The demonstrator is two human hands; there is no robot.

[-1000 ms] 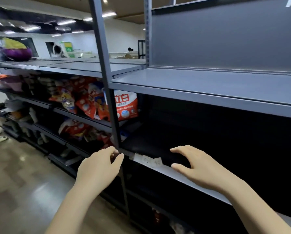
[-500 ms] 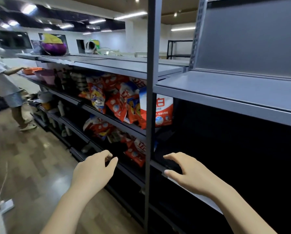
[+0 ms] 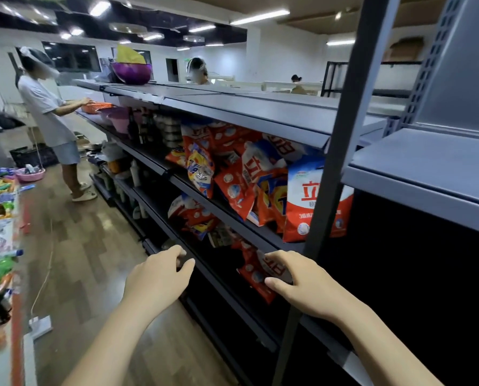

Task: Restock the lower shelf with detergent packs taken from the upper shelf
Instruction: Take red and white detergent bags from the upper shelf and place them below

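At the shelf aisle | both hands empty, fingers loosely curled | upper-shelf detergent packs — soft, probably weighty, slick film — grip the body two-handed.

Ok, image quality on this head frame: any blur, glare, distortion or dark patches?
Head view: the left edge is motion-smeared, the floor carries ceiling-light glare, the upright post leans with wide-angle distortion, the bay at right is near black; both hands, left and right, and the detergent packs stay fairly sharp.
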